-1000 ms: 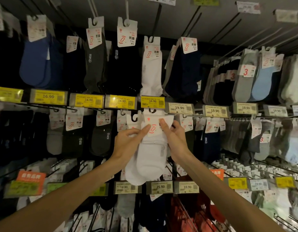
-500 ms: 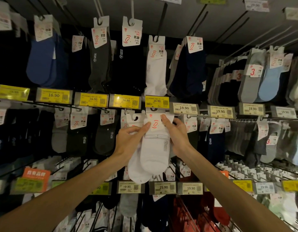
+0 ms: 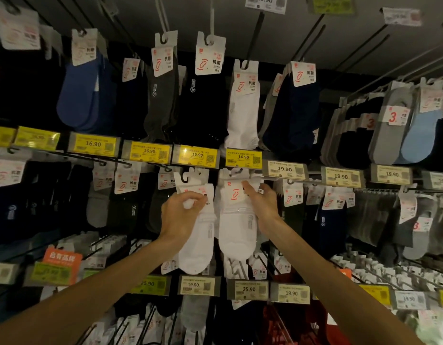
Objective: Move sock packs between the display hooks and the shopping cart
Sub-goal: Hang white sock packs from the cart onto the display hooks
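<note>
Two white sock packs hang in front of the middle row of the display. My left hand (image 3: 181, 213) pinches the card of the left white pack (image 3: 199, 245), whose hanger tab shows above my fingers, off any hook. My right hand (image 3: 262, 207) holds the right white pack (image 3: 236, 227) at its card, thumb across the red logo; its tab sits up at the hook (image 3: 236, 172) under the 16.90 tag. I cannot tell whether that tab is on the hook. The shopping cart is out of view.
Rows of dark, grey, blue and white sock packs (image 3: 242, 105) hang on black hooks all round. Yellow and white price tags (image 3: 243, 158) line each row. Bare hook rods (image 3: 264, 266) jut out below my hands. An orange sign (image 3: 62, 257) sits at lower left.
The two white packs, held together before, are now apart: my left hand has drawn one pack to the left while my right hand keeps the other up at the hook.
</note>
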